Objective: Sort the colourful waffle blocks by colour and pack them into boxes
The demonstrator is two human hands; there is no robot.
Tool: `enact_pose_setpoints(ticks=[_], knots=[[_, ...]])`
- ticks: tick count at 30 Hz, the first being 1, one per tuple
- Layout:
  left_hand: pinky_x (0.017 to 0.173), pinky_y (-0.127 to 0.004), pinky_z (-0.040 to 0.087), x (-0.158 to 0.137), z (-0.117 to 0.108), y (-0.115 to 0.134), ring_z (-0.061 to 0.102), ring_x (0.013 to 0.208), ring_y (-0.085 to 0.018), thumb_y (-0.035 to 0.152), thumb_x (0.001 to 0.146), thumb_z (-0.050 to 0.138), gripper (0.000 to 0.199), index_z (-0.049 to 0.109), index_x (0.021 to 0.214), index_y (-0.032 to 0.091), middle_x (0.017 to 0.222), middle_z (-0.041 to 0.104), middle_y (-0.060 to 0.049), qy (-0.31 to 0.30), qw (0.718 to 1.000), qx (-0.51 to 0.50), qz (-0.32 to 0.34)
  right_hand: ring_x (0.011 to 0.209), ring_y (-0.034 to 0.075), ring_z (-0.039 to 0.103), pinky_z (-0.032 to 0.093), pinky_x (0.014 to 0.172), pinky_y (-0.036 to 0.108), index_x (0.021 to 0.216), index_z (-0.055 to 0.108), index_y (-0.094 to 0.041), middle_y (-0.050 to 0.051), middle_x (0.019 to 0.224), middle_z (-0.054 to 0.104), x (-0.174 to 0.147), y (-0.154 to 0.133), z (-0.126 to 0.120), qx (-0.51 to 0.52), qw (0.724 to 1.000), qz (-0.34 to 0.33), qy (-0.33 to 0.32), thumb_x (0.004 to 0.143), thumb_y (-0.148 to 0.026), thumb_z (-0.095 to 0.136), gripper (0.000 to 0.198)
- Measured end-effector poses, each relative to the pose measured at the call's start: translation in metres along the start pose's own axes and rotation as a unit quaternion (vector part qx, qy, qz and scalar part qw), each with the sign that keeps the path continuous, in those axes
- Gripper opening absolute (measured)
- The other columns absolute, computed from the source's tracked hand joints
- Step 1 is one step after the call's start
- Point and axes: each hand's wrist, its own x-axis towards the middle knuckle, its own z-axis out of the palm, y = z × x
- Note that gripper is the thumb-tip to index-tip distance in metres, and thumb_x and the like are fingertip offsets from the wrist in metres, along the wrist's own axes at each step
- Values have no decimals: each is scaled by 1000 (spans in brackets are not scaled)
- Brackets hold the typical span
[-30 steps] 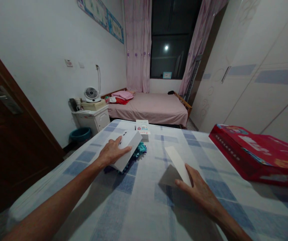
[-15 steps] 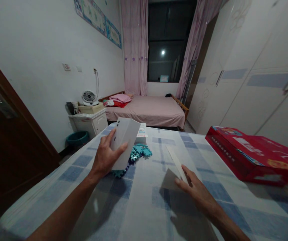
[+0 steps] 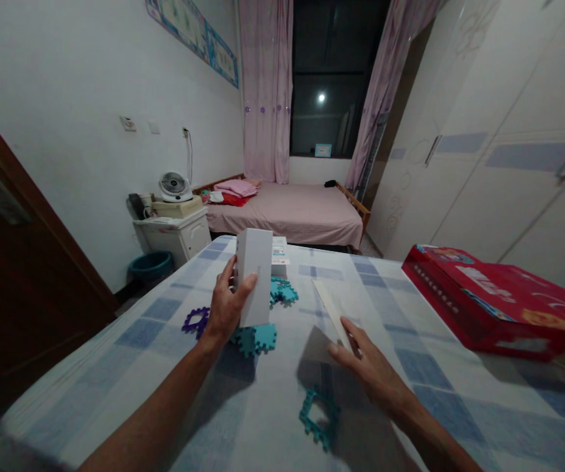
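My left hand (image 3: 228, 298) grips a white cardboard box (image 3: 257, 282), held upright and tilted above the table. Under and behind it lie several teal interlocking toy pieces (image 3: 264, 337) with toothed edges. A purple square frame piece (image 3: 195, 319) rests just left of that hand. In my right hand (image 3: 364, 357) is a thin white box lid (image 3: 330, 309), seen nearly edge-on and pinched between thumb and fingers. Nearer to me, below the lid, a teal ring-shaped piece (image 3: 320, 418) sits on the cloth. The inside of the box is hidden.
A blue-and-white checked cloth (image 3: 282, 426) covers the table. At the right stands a large red box (image 3: 499, 301). Behind my left hand is a small white printed box (image 3: 279, 255). Beyond the table are a bed (image 3: 292, 210) and a bedside cabinet (image 3: 179, 236).
The white box has moved right and turned more upright. Teal and purple pieces now lie spread on the cloth, one near my right hand. The lid has shifted slightly left.
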Motion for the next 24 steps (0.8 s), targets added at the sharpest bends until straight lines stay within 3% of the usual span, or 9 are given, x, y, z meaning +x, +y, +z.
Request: enact_pose_setpoints(ticks=[4, 7, 11, 14, 18, 21, 24], knots=[[61, -22, 50, -6, 6, 5, 64, 80, -18, 47, 73, 63, 53, 56, 118, 20, 96, 68, -3, -21, 990, -141, -8, 132, 27, 31, 25, 109, 41, 143, 26, -14, 12, 146, 29, -14, -6, -12, -88, 994, -71, -11, 72, -57, 52, 87], [62, -21, 51, -1, 3, 7, 64, 78, -17, 49, 78, 57, 46, 59, 111, 18, 87, 69, -1, 15, 967, -251, -24, 129, 30, 32, 26, 107, 41, 142, 31, -19, 10, 145, 32, -28, -3, -27, -205, 962, -155, -89, 63, -48, 65, 91], [71, -21, 51, 8, -6, 13, 62, 82, -13, 41, 82, 55, 37, 59, 113, 20, 94, 69, 2, 51, 928, -369, 9, 126, 30, 34, 27, 104, 41, 139, 37, -20, 11, 141, 38, -27, 8, -22, -296, 923, -194, -154, 57, -43, 69, 91], [77, -23, 51, 11, -12, 19, 61, 90, -13, 42, 85, 50, 36, 57, 115, 24, 100, 68, 4, 44, 921, -387, 21, 124, 32, 34, 26, 102, 45, 139, 36, -17, 15, 141, 37, -2, 6, 3, -327, 918, -202, -101, 59, -47, 68, 91], [72, -24, 53, 10, -15, 25, 62, 90, -14, 46, 85, 48, 37, 57, 115, 27, 98, 69, 7, 43, 920, -390, 3, 122, 34, 37, 30, 98, 47, 137, 35, -12, 18, 139, 37, 38, -10, 35, -289, 947, -136, 43, 69, -50, 59, 81], [69, -23, 54, 4, -9, 23, 64, 79, -12, 42, 84, 50, 35, 59, 112, 24, 89, 70, 6, 45, 915, -398, -49, 123, 30, 39, 33, 98, 44, 136, 35, -13, 16, 138, 40, 51, -22, 38, -175, 980, -70, 70, 75, -58, 51, 77], [72, -28, 56, -10, 9, 11, 67, 77, -17, 42, 83, 53, 39, 60, 113, 19, 84, 71, 1, 4, 917, -379, -125, 126, 26, 37, 30, 102, 39, 137, 32, -15, 14, 138, 39, 45, -34, 29, -88, 990, -84, 69, 76, -64, 47, 80]])
